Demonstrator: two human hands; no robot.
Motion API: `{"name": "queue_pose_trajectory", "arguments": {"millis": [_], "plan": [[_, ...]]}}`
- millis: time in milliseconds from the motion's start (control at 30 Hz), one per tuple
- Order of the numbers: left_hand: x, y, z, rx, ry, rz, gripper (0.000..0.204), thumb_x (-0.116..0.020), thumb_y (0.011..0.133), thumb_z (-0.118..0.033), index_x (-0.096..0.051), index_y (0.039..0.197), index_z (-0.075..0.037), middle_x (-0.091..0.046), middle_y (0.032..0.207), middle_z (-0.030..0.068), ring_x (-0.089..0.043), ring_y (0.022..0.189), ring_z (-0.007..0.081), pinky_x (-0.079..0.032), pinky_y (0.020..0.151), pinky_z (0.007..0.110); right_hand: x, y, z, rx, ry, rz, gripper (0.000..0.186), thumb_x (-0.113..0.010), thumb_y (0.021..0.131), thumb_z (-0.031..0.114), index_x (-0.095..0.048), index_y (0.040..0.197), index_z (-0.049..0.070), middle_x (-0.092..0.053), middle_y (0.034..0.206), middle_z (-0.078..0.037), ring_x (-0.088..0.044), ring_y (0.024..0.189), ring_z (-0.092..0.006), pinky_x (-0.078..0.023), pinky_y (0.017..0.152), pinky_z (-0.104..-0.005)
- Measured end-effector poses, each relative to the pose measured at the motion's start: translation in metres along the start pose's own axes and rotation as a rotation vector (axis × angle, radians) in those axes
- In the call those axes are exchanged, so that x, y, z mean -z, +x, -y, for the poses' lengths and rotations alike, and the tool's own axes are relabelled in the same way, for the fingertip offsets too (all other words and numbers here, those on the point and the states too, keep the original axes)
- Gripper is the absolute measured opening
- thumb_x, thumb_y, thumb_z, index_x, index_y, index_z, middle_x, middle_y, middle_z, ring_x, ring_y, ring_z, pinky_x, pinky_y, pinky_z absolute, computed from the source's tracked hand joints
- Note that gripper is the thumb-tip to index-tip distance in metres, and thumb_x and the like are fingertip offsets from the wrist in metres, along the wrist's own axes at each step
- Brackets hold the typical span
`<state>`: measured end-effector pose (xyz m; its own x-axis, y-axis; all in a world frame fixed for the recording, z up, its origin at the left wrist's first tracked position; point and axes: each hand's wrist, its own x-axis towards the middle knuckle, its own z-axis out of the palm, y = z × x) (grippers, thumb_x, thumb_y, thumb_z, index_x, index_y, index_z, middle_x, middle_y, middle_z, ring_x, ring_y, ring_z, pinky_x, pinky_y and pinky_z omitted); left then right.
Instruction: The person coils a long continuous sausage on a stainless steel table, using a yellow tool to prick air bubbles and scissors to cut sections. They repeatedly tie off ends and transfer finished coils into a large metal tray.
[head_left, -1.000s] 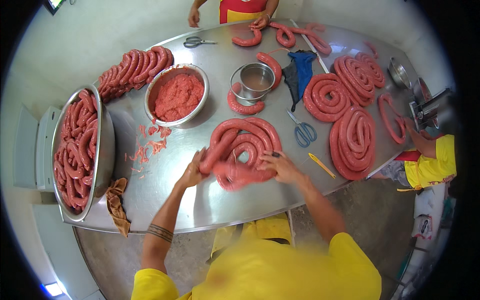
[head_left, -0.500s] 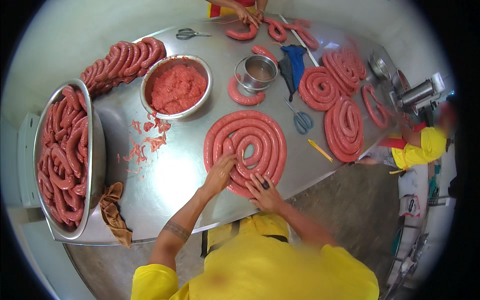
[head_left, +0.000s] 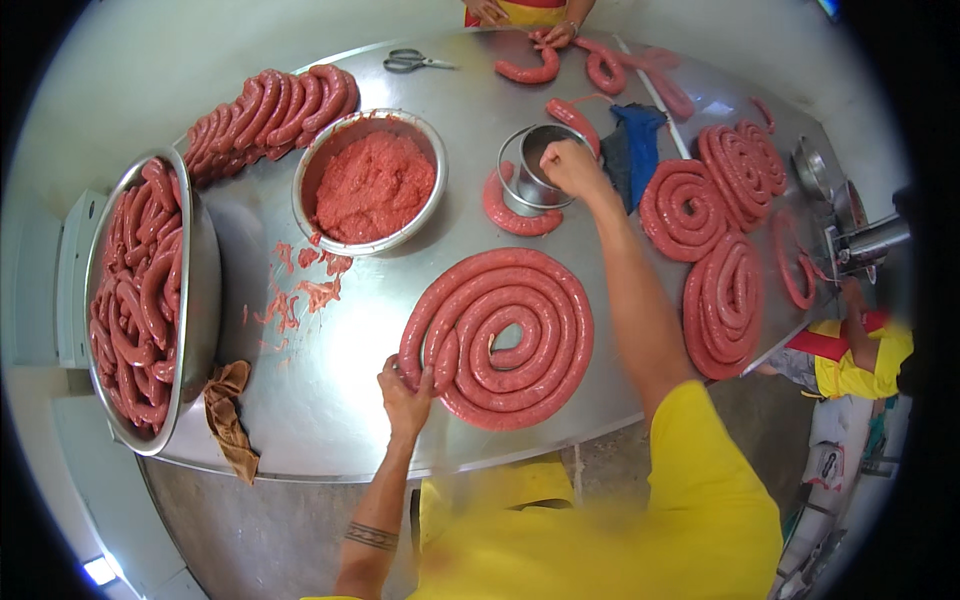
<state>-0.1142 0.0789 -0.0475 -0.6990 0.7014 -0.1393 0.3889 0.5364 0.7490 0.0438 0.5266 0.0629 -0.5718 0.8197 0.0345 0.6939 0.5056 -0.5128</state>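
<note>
We grip one curled sausage (head_left: 533, 345) with left hand (head_left: 405, 404); right hand (head_left: 573, 167) bent over one metal cup (head_left: 532, 186), its grip we can't see

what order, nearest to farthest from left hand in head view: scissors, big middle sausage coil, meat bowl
1. Big middle sausage coil: at the left hand, mostly to its right.
2. Meat bowl: farther back.
3. Scissors: near the far edge of the table.
</note>
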Motion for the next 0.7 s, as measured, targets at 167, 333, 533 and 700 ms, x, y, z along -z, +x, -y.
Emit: {"name": "queue_pose_trajectory", "arguments": {"millis": [167,333,533,700], "plan": [[-0.020,-0.010,-0.015,0.397,-0.279,-0.026,0.059,-0.072,0.082,-0.013,-0.048,0.130,0.012,-0.060,0.112,0.0200,-0.063,0.098,0.0283,-0.052,0.090,0.037,-0.053,0.065,-0.042,-0.117,-0.254,0.241,0.035,-0.060,0.083,0.020,-0.073,0.108,0.000,-0.072,0.099,-0.025,-0.070,0.096,-0.0397,-0.053,0.089,-0.0466],[0.022,-0.020,-0.002,0.683,-1.028,0.231,0.043,-0.060,0.087,-0.001,-0.049,0.128,0.006,-0.064,0.107,0.0134,-0.065,0.096,0.0238,-0.053,0.088,0.036,-0.018,0.049,-0.025,-0.414,0.380,0.195,0.029,-0.059,0.089,0.025,-0.072,0.089,-0.001,-0.071,0.081,-0.022,-0.070,0.074,-0.0294,-0.051,0.071,-0.0460],[0.008,-0.044,0.005,0.537,-1.265,0.244,0.033,-0.060,0.098,-0.017,-0.052,0.127,-0.003,-0.064,0.107,0.0058,-0.065,0.094,0.0218,-0.052,0.088,0.037,-0.050,-0.075,0.056,0.182,0.417,-0.074,0.023,-0.059,0.094,0.023,-0.068,0.087,0.002,-0.069,0.077,-0.020,-0.067,0.070,-0.0269,-0.050,0.069,-0.0439],[0.003,-0.049,0.000,0.387,-1.115,0.182,0.034,-0.051,0.103,-0.023,-0.053,0.131,-0.004,-0.069,0.110,0.0087,-0.065,0.087,0.0135,-0.055,0.087,0.034,-0.140,-0.215,0.077,0.582,-0.040,0.041,0.054,-0.066,0.091,0.031,-0.054,0.136,0.004,-0.043,0.150,-0.023,-0.039,0.141,-0.0374,-0.032,0.113,-0.0517]]}}
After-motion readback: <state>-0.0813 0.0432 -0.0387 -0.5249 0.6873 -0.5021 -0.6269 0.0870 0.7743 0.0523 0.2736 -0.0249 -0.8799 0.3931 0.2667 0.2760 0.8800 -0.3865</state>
